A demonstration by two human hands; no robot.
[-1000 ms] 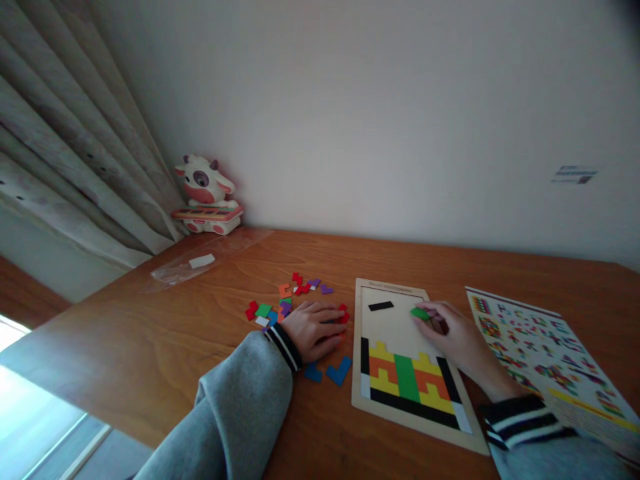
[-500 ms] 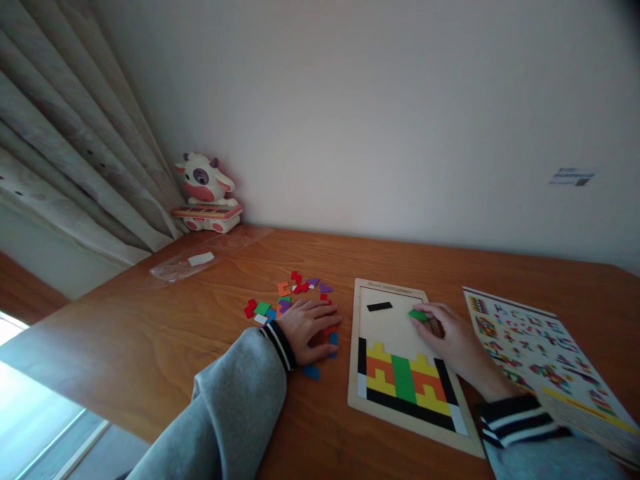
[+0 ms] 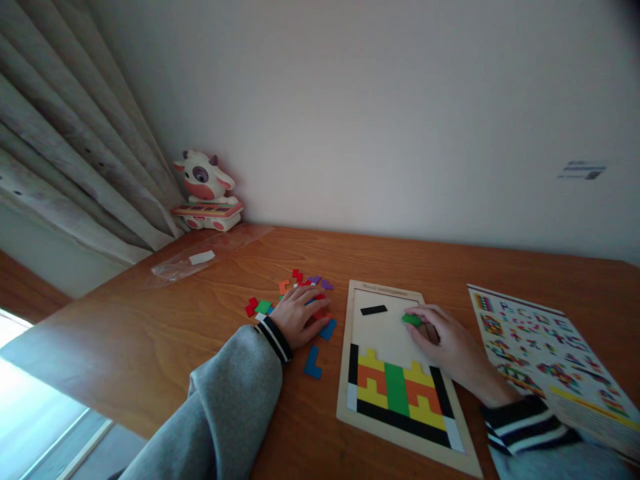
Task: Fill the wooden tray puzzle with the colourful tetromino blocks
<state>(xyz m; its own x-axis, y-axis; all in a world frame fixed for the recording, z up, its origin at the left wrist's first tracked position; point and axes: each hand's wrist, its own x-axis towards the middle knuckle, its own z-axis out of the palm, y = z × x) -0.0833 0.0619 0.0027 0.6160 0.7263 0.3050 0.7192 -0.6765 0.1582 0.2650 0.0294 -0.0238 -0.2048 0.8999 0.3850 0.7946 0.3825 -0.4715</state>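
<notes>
A green piece [image 3: 411,321] is being pinched, ideally by its edges, in the right hand [image 3: 453,343], loose pieces [image 3: 329,329] being partly covered by the spread, seemingly empty left hand [image 3: 296,317].

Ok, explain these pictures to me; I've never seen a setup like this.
There is no robot here: a person works bare-handed, seen from a camera worn on the head, looking forward and down. On the table lies a tray, its near part filled with coloured pieces; a black piece lies askew farther up. The right hand pinches a green piece over the tray. The left hand spreads over loose pieces, partly hiding them. A sheet lies to the right. At the back left are a clear bag and a toy cow.
</notes>
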